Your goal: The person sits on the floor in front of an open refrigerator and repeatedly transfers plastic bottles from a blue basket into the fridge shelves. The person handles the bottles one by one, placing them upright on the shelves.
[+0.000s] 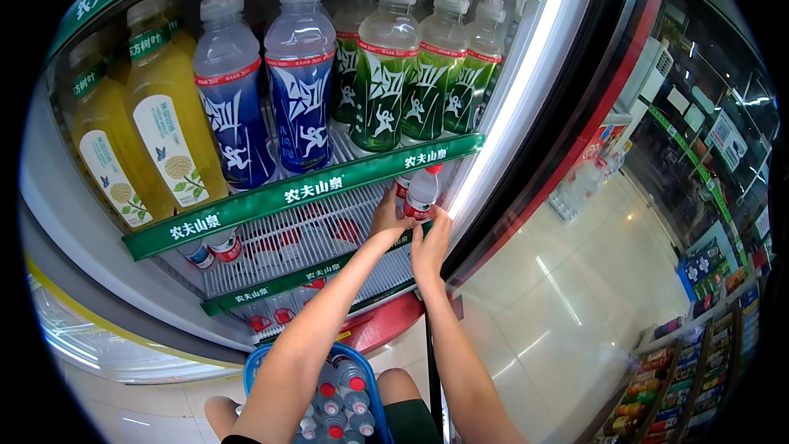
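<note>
At the right end of a wire fridge shelf [271, 246], a small clear water bottle [423, 192] with a red cap and red label stands between my hands. My left hand [389, 216] reaches in at its left side, by another red-labelled bottle [402, 186] behind; whether its fingers grip either bottle is partly hidden. My right hand [431, 240] is at the lower right of the front bottle, fingers against its base. Between my knees stands a blue basket [376, 382] holding several clear bottles [333, 404] with red or pale caps.
The shelf above holds yellow tea bottles [169, 135], blue-labelled bottles [302, 92] and green-labelled bottles [385, 86]. Its green front strip [314, 188] hangs just over my hands. More bottles lie below. The fridge's lit frame [518, 92] and dark door edge rise at the right.
</note>
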Demonstrator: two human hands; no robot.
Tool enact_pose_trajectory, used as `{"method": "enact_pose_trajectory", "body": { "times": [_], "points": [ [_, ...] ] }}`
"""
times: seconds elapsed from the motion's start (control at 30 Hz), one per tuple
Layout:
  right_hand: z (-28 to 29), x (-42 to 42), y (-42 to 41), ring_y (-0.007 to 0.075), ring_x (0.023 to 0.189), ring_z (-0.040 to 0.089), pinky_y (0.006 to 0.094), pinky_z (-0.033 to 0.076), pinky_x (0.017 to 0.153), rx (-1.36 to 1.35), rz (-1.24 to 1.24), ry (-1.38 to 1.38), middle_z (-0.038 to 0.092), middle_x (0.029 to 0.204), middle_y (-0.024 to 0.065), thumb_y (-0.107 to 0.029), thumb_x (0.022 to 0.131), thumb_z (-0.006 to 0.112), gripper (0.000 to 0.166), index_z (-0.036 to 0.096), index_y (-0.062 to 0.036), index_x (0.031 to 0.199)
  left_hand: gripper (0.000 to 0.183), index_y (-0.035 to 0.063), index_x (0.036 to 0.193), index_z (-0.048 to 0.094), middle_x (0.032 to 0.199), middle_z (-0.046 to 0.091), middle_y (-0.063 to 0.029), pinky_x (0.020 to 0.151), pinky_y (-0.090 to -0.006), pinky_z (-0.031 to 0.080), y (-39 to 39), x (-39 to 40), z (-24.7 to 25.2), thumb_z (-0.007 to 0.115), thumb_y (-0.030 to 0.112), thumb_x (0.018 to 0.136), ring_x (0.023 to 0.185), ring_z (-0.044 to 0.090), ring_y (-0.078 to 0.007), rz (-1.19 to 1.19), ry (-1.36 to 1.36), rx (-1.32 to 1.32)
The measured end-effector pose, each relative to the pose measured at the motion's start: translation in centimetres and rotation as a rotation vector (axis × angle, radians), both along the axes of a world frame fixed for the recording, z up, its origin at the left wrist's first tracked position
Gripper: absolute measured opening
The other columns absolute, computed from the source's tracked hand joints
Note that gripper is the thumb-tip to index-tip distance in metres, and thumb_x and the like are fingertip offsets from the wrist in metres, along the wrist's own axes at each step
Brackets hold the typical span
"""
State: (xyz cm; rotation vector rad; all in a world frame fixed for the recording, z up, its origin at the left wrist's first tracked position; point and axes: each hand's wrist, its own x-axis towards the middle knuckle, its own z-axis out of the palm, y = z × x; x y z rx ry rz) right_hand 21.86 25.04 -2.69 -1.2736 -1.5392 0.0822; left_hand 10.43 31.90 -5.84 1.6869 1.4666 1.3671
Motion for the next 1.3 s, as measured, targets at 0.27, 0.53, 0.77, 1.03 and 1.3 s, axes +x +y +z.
{"method": "enact_pose_trajectory", "body": {
  "times": [0.27, 0.53, 0.77, 1.03, 1.3],
  "points": [
    [-0.1, 0.1, -0.2, 0.0443, 0.131, 0.048, 0.0454, 0.043, 0.108, -0.064, 0.040, -0.015, 0.044, 0.144, 0.0252, 0.010, 0.084, 0.060, 0.065, 0.040, 0.0046, 0.146, 0.091, -0.0001, 0.153, 0.036, 0.126, 0.068, -0.0211, 0.088, -0.0381, 0.059, 0.7, 0.5, 2.2, 0.081, 0.013, 0.075, 0.105, 0.073, -0.0309, -0.017, 0.009, -0.006],
    [-0.3, -0.6, -1.5, 0.0438, 0.135, 0.046, 0.0451, 0.041, 0.111, -0.121, 0.116, -0.026, 0.041, 0.149, 0.0255, 0.011, 0.084, 0.059, 0.066, 0.039, 0.0057, 0.147, 0.068, 0.0072, 0.148, 0.045, 0.134, 0.063, -0.0229, 0.094, -0.0406, 0.057, -1.3, 0.0, 0.9, 0.067, 0.003, 0.084, 0.118, 0.065, -0.0367, -0.018, 0.072, 0.103],
    [0.4, -3.5, -5.5, 0.0424, 0.129, 0.053, 0.0444, 0.044, 0.108, -0.065, 0.197, 0.048, 0.052, 0.141, 0.0261, 0.006, 0.088, 0.055, 0.053, 0.049, 0.0059, 0.141, 0.041, -0.0014, 0.132, 0.060, 0.111, 0.069, -0.0279, 0.083, -0.0446, 0.056, -10.2, -1.7, 5.6, 0.060, 0.005, 0.092, 0.101, 0.069, -0.0431, -0.126, 0.019, 0.089],
    [3.3, -6.1, -17.5, 0.0253, 0.084, 0.073, 0.0339, 0.058, 0.073, -0.246, 0.405, 0.120, 0.072, 0.106, 0.0154, -0.005, 0.091, 0.069, 0.026, 0.069, -0.0001, 0.117, 0.027, -0.0040, 0.111, 0.072, 0.093, 0.074, -0.0208, 0.073, -0.0349, 0.059, -23.8, -9.0, 6.2, 0.069, 0.015, 0.092, 0.085, 0.076, -0.0305, -0.005, 0.070, 0.207],
    [5.5, -16.0, -20.9, 0.0294, 0.081, 0.074, 0.0389, 0.056, 0.072, -0.324, 0.591, 0.060, 0.075, 0.089, 0.0135, -0.007, 0.097, 0.061, 0.020, 0.071, -0.0028, 0.114, 0.013, 0.0002, 0.099, 0.069, 0.083, 0.071, -0.0077, 0.051, -0.0270, 0.053, -30.6, -19.3, 7.4, 0.057, 0.005, 0.098, 0.061, 0.068, -0.0140, 0.360, -0.047, 0.215]
  ]
}}
